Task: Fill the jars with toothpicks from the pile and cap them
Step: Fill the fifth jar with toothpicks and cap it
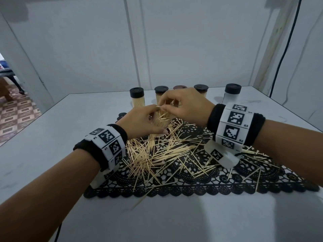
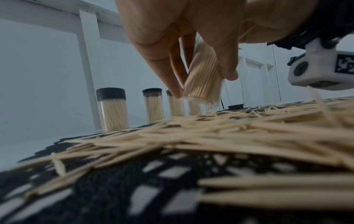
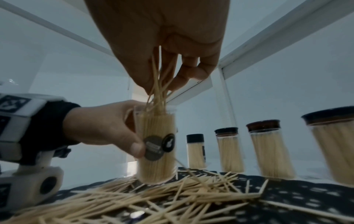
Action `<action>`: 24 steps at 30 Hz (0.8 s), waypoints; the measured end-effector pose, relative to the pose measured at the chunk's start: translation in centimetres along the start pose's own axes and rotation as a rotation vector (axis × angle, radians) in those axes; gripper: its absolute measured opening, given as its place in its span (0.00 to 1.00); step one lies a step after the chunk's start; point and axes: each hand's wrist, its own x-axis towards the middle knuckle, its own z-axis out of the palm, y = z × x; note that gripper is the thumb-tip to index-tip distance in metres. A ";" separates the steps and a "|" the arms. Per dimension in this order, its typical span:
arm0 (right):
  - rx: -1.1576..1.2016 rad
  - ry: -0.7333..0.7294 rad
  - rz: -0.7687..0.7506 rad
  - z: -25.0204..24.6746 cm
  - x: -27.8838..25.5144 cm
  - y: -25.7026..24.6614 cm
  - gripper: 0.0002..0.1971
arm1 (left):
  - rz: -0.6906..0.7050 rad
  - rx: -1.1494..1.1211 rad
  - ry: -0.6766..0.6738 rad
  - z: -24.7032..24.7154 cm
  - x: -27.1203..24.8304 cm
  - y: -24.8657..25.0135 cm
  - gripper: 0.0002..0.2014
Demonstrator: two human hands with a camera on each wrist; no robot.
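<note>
An uncapped clear jar, nearly full of toothpicks, stands slightly tilted at the far edge of the pile. My left hand grips its side, thumb on the round dark label; the jar also shows between those fingers. Directly above the jar mouth, my right hand pinches a small bunch of toothpicks, whose lower ends reach into the jar. Loose toothpicks lie scattered over a black lace mat.
Several capped jars of toothpicks stand in a row at the back of the white table, just behind my hands. A loose dark cap lies at the mat's far edge. White walls enclose the table behind and at both sides.
</note>
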 end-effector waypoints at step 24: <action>0.021 -0.245 0.072 -0.7 -0.7 0.0 0.19 | -0.007 0.011 0.005 -0.1 -0.1 0.2 0.29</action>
